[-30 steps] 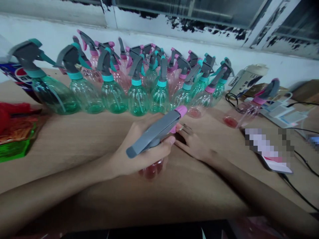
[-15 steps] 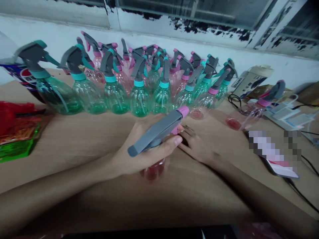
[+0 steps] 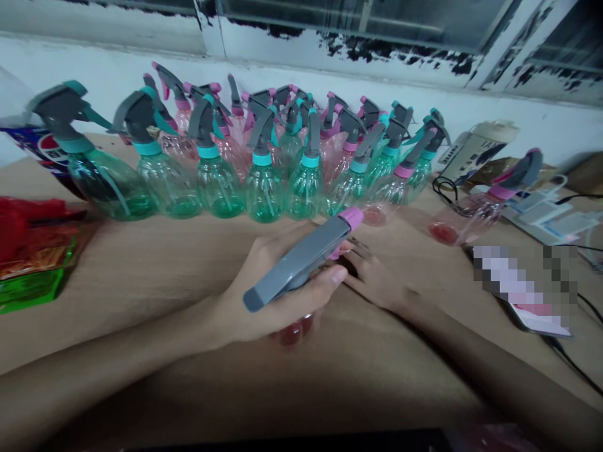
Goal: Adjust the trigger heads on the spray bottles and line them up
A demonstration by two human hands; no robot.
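Note:
My left hand [image 3: 282, 298] is closed round the neck of a spray bottle with a grey head [image 3: 301, 257] and a pink nozzle. Below the hand shows the bottle's clear pink base [image 3: 294, 331], with the rest of its body covered. The spray head slants up to the right. Close to the nozzle, my right hand [image 3: 377, 276] lies low over the table, loosely bent, with a gap between thumb and fingers. A ring is on one of its fingers. Its fingertips are partly hidden behind the nozzle and my left hand; nothing shows in its grasp.
Several green and pink spray bottles [image 3: 266, 194] stand in rows along the back. Another pink spray bottle [image 3: 464, 220] stands at right, near a phone [image 3: 527, 301] with a cable. Red and green packets [image 3: 35, 251] and a Pepsi cup [image 3: 44, 150] are at left; a carton-like container [image 3: 478, 150] leans behind.
The held bottle's spray head has shifted slightly right and down with my left hand. My right hand stays almost in place. The view has moved a little.

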